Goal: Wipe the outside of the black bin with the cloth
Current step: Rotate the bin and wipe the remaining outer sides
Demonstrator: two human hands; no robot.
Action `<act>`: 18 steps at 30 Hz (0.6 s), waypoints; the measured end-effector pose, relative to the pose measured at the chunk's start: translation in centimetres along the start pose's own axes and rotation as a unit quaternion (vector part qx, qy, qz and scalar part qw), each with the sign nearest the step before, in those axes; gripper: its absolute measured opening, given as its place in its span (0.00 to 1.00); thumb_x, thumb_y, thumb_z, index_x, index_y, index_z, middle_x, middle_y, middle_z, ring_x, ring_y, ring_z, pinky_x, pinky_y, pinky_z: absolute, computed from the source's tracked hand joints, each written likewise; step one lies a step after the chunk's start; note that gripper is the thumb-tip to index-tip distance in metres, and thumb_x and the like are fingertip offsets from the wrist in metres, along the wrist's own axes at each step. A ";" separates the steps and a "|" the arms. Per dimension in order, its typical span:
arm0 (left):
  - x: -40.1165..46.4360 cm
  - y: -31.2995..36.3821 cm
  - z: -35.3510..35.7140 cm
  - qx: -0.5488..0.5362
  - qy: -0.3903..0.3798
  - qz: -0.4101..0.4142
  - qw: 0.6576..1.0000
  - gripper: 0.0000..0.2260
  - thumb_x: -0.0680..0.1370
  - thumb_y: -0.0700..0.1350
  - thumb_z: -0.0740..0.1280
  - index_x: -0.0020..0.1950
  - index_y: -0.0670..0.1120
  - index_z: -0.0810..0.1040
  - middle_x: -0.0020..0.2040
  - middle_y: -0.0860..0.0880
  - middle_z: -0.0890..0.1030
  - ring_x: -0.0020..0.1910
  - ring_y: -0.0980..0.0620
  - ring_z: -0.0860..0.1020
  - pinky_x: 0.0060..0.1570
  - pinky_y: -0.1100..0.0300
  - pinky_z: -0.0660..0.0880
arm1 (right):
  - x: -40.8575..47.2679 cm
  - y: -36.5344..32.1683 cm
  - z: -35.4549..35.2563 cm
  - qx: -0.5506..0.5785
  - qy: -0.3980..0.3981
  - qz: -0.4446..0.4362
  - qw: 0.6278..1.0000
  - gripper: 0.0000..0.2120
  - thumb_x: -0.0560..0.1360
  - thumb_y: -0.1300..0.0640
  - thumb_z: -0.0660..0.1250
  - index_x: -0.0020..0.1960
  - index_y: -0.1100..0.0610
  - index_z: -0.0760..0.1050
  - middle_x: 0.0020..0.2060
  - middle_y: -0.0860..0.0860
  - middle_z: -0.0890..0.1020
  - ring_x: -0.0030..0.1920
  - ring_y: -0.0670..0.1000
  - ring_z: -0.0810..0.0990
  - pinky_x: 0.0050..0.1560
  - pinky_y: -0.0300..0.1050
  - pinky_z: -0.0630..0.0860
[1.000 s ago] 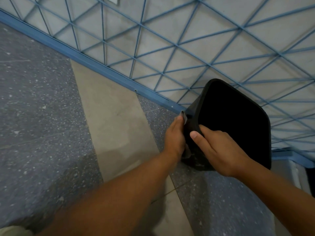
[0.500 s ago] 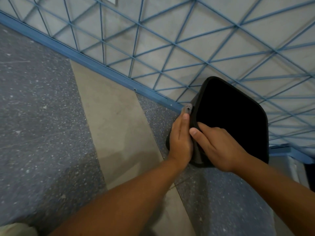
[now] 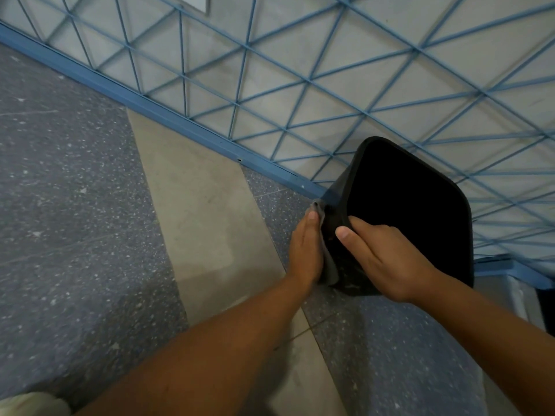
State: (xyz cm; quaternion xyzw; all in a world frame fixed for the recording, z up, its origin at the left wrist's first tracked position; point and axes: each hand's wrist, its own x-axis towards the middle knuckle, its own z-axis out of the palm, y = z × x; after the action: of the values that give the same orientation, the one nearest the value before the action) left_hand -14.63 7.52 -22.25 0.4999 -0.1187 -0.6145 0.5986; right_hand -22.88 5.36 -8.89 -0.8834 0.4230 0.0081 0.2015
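Observation:
A black bin [image 3: 411, 211] stands on the floor against the wall, its dark opening facing me. My left hand [image 3: 306, 250] lies flat against the bin's left outer side and presses a grey cloth [image 3: 329, 265] onto it; the cloth's top corner shows above my fingertips. My right hand [image 3: 381, 259] grips the bin's near rim, with the thumb on the outer side. Most of the cloth is hidden under my left palm.
A wall with a blue triangular grid pattern [image 3: 270, 85] and a blue skirting strip [image 3: 168, 115] runs behind the bin. The floor has speckled grey-blue panels [image 3: 60, 205] and a beige stripe [image 3: 204, 220]. A pale object [image 3: 525, 298] sits at the right edge.
My left hand with the cloth has slid up along the bin's left side. The right hand has kept its hold on the rim, and the view has shifted slightly.

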 end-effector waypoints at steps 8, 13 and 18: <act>1.5 -1.2 -3.0 0.092 0.032 -0.108 0.989 0.27 0.89 0.59 0.54 0.78 0.45 0.78 0.76 0.39 0.80 0.77 0.38 0.77 0.82 0.42 0.69 | 0.0 0.1 0.0 0.000 0.009 0.002 1.000 0.19 0.76 0.35 0.45 0.36 0.46 0.64 0.31 0.46 0.72 0.33 0.45 0.75 0.38 0.53 0.73; 2.2 0.2 -5.1 -0.002 0.087 -0.134 0.987 0.26 0.88 0.61 0.59 0.75 0.45 0.80 0.69 0.42 0.83 0.71 0.40 0.79 0.78 0.46 0.71 | 0.0 0.4 0.0 0.018 0.005 0.013 1.000 0.22 0.76 0.33 0.46 0.36 0.48 0.64 0.31 0.48 0.73 0.34 0.46 0.75 0.40 0.54 0.73; 0.3 1.2 -6.4 0.013 0.093 -0.067 0.993 0.21 0.89 0.60 0.56 0.74 0.51 0.80 0.54 0.54 0.82 0.64 0.52 0.78 0.67 0.55 0.69 | 0.6 0.0 0.0 0.058 0.004 0.051 0.997 0.25 0.74 0.31 0.47 0.37 0.50 0.67 0.31 0.49 0.75 0.35 0.48 0.77 0.43 0.56 0.75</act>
State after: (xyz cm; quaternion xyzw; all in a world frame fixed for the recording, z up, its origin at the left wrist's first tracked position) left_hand -9.00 9.80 -24.53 0.5692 -0.0366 -0.6026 0.5581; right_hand -22.52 4.93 -9.00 -0.8475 0.4682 -0.0092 0.2499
